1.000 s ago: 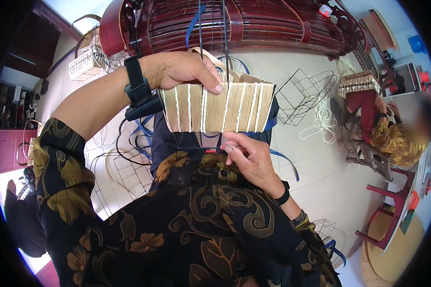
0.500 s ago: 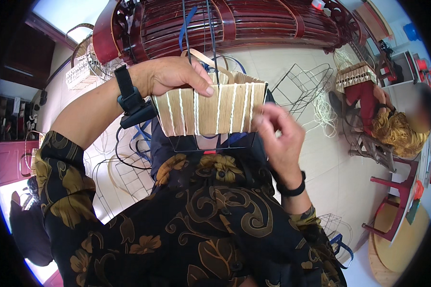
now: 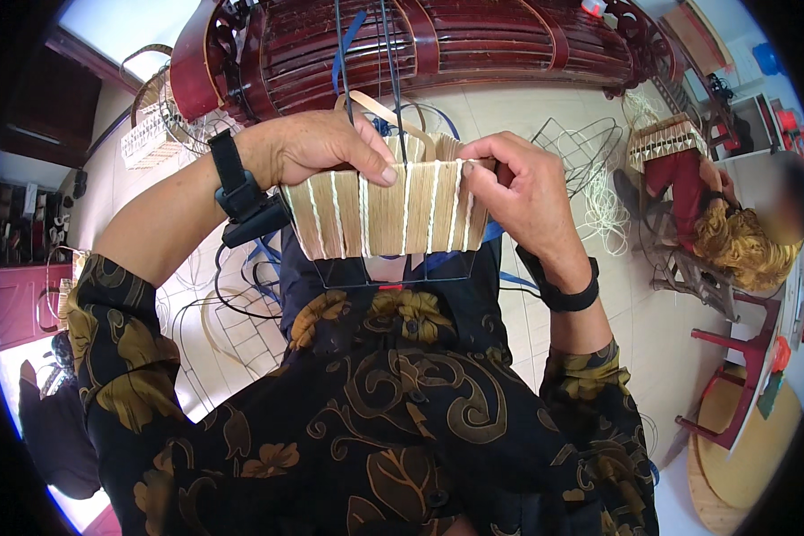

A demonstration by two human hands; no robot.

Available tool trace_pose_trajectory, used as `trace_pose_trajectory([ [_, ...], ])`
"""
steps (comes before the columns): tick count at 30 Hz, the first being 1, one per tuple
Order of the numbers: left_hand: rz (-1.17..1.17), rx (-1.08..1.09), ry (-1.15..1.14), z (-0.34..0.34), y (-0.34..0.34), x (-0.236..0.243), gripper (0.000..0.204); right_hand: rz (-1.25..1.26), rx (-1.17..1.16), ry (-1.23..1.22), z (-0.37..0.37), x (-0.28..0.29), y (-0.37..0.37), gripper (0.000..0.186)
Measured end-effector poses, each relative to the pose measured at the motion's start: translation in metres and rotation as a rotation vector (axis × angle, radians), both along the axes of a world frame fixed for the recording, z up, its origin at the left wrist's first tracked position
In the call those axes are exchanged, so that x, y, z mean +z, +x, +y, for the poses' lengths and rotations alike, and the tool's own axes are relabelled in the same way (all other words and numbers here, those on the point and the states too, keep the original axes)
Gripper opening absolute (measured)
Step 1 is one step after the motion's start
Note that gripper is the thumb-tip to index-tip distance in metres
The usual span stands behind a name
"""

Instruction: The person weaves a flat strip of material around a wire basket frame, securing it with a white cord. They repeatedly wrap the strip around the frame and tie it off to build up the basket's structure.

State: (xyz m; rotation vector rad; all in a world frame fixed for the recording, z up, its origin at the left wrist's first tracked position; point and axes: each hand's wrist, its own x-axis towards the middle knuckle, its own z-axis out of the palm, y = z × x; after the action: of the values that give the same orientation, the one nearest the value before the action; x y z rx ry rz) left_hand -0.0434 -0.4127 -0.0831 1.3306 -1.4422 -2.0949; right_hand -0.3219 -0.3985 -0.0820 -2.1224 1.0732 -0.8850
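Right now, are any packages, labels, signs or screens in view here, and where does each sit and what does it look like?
None that can be made out as a package, label, sign or screen.
Closest candidate: black wrist device strapped on the left forearm, boxy, no lit face showing.
Small red tab on the wire frame below the woven straw piece, too small to tell.

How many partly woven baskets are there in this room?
3: one in the person's hands, one held by the seated co-worker at right, one on the floor at upper left. More may be hidden.
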Motion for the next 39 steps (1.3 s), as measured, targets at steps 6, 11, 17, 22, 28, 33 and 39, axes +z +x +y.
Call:
trace_pose_trajectory([
  [6,-0.016,-0.019,-0.018,-0.002,-0.003,0.002,0.020,-0.018,0.041,0.111,-0.009,0.001,-0.010,0.016],
  [11,0.009,-0.032,-0.021,0.000,-0.005,0.003,0.022,-0.036,0.074,0.226,-0.016,-0.003,-0.017,0.016],
  [17,-0.016,-0.041,-0.066,-0.001,-0.003,0.001,0.027,-0.109,0.116,0.394,-0.019,-0.008,-0.022,0.014],
  [22,-0.005,-0.034,-0.040,-0.002,-0.001,0.002,0.026,-0.147,0.217,0.402,-0.023,-0.011,-0.030,0.020],
  [28,0.011,-0.023,-0.031,-0.001,-0.003,0.005,0.032,-0.095,0.238,0.324,-0.021,-0.011,-0.033,0.023],
  [33,0.020,-0.012,-0.014,-0.001,-0.003,0.004,0.032,-0.129,0.155,0.286,-0.017,-0.014,-0.026,0.022],
  [39,0.007,0.005,-0.014,0.000,-0.003,0.005,0.029,-0.092,0.099,0.242,-0.014,-0.005,-0.021,0.018],
])
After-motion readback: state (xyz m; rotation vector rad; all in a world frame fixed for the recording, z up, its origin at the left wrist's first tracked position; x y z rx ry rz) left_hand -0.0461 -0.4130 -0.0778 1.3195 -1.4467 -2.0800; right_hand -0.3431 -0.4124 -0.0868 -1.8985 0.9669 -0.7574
